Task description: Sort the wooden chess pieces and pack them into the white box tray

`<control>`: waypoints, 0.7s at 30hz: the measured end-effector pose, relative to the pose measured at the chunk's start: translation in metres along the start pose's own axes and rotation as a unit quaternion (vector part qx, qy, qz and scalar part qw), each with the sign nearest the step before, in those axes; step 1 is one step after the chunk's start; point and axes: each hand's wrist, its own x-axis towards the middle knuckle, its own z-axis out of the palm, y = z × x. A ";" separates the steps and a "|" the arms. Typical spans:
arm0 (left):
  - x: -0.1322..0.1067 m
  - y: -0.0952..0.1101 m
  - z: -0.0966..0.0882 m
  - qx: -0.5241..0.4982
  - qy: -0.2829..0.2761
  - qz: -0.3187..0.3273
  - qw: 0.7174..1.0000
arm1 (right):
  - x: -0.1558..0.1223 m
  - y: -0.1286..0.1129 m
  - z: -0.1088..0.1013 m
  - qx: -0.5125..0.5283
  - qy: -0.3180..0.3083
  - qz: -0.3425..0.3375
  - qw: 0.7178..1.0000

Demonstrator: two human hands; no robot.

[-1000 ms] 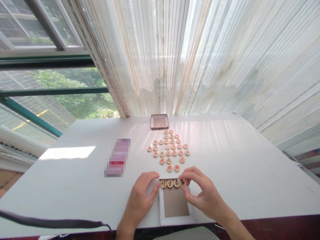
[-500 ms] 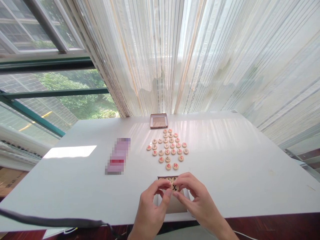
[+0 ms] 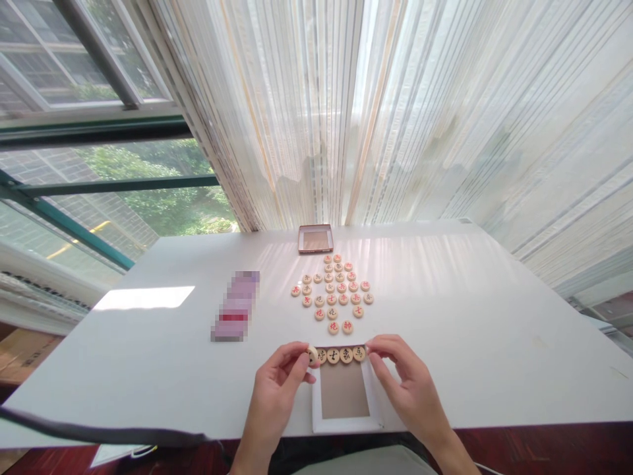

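Observation:
My left hand [image 3: 277, 379] pinches a round wooden Chinese chess piece [image 3: 312, 356], tilted, between thumb and fingertips at the top left corner of an open box [image 3: 345, 422]. Along the box's far wall lies a row of pieces with black characters, among them a black horse piece [image 3: 359, 354] at the right end. My right hand [image 3: 403, 376] is beside that end, its index fingertip at the box's corner and its thumb apart, with nothing seen between them. Past the box, several loose pieces [image 3: 330, 299] with red and black characters lie face up on the white table [image 3: 445, 316].
A second shallow tray-like box part [image 3: 315, 250] lies at the table's far edge. Left of the pieces is a blurred pinkish item [image 3: 235, 307]. A dark strap or cable [image 3: 99, 429] crosses the lower left. Striped curtains [image 3: 316, 112] hang behind the table.
My hands have moved apart from the box's middle, where both were at one black piece. The left has gone left and now holds a piece; the row in the box is uncovered.

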 end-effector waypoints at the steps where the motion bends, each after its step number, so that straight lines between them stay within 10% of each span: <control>1: 0.001 -0.001 -0.003 -0.004 0.012 -0.001 1.000 | 0.001 0.005 -0.003 -0.001 0.012 0.016 1.000; 11: 0.006 -0.007 -0.012 0.026 -0.008 0.009 1.000 | 0.001 0.024 -0.013 -0.018 0.015 0.073 0.997; 21: -0.004 0.005 -0.012 0.300 -0.079 0.192 0.931 | 0.002 0.019 -0.011 -0.046 -0.003 0.058 0.997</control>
